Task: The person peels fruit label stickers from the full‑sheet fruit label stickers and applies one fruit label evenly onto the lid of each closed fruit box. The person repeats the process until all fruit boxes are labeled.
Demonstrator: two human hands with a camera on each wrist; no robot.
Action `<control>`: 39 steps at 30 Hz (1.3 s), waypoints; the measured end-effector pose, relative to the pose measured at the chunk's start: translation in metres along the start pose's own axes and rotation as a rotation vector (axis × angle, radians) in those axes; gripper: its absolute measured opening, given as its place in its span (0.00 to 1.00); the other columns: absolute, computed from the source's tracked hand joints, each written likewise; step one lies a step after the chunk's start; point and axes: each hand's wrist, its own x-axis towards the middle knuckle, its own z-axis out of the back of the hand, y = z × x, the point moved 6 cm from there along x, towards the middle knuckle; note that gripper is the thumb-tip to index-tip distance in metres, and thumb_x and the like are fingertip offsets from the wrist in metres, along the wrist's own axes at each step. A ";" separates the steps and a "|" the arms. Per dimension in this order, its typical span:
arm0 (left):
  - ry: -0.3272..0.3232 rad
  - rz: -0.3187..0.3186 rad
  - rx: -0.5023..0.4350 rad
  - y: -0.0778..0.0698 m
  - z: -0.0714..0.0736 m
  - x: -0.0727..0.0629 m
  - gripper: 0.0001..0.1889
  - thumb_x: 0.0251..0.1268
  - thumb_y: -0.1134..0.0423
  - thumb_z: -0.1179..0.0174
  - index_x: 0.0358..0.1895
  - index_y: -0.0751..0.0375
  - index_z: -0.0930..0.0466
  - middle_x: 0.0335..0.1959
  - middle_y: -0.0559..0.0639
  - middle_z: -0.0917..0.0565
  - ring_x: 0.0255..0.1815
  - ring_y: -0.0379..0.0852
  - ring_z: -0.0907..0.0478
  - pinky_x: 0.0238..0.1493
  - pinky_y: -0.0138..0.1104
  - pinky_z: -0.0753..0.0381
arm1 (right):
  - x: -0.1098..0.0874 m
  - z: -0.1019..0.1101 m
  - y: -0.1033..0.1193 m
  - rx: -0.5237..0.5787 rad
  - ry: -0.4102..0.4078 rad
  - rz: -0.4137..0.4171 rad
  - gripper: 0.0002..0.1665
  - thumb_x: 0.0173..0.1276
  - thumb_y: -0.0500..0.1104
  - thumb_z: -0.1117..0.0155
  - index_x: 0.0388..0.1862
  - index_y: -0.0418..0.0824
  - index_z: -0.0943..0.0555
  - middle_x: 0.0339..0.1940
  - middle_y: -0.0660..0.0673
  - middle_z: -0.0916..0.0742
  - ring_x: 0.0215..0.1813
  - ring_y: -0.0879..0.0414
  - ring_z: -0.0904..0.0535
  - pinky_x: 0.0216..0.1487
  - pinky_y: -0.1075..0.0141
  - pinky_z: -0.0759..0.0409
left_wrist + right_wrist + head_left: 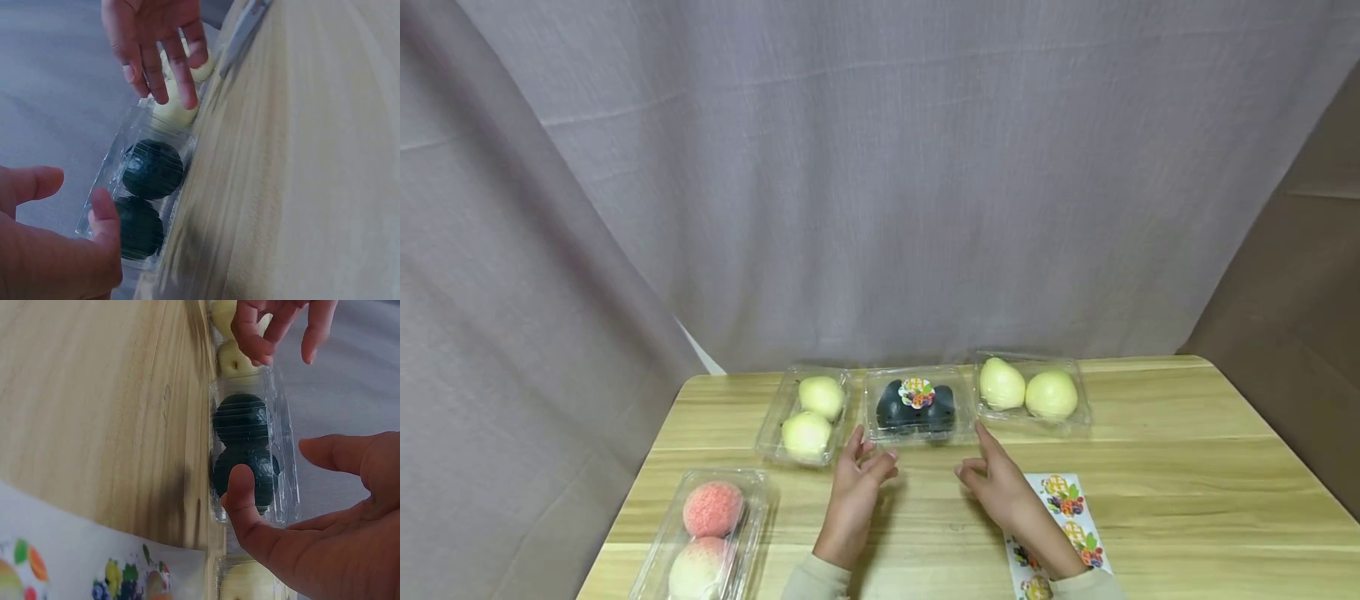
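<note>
A clear plastic box [880,375] of dark green fruits [153,169] stands near the table's back edge, a round fruit-print sticker [917,393] on its lid. My left hand [853,496] is at its front left corner, fingers loosely extended and holding nothing. At the front right corner is my right hand [1007,492], index finger pointing toward the box, thumb apart, nothing held. In the right wrist view, the right thumb [240,487] overlaps the dark fruits. Beneath the right forearm lies a white sticker sheet [1086,517], partly hidden by it.
Left of the middle box, a clear box [767,437] holds pale yellow-green pears [807,436]. To the right stands another box [1082,408] with two such pears [1052,395]. A box [662,533] with peach-like fruits [712,508] lies front left. Grey cloth [925,183] hangs behind the table.
</note>
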 end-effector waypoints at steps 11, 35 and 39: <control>0.041 0.017 -0.208 -0.001 -0.005 0.001 0.43 0.72 0.73 0.41 0.80 0.81 0.59 0.76 0.78 0.40 0.76 0.65 0.31 0.72 0.40 0.24 | 0.002 0.003 -0.007 0.065 0.025 -0.017 0.51 0.81 0.37 0.40 0.87 0.31 0.62 0.82 0.26 0.38 0.59 0.40 0.17 0.49 0.54 0.13; 0.208 0.214 -0.478 0.012 -0.038 -0.004 0.31 0.78 0.75 0.49 0.77 0.84 0.48 0.68 0.72 0.24 0.61 0.49 0.16 0.68 0.36 0.21 | -0.021 0.107 -0.032 0.055 -0.412 -0.067 0.28 0.86 0.45 0.48 0.75 0.29 0.35 0.64 0.33 0.23 0.43 0.70 0.20 0.37 0.69 0.16; 0.228 0.235 -0.503 0.013 -0.041 -0.004 0.28 0.80 0.73 0.50 0.76 0.84 0.45 0.69 0.72 0.24 0.61 0.50 0.16 0.69 0.37 0.22 | -0.016 0.124 -0.047 0.075 -0.450 -0.141 0.37 0.86 0.49 0.49 0.77 0.25 0.46 0.64 0.31 0.27 0.38 0.64 0.21 0.33 0.69 0.17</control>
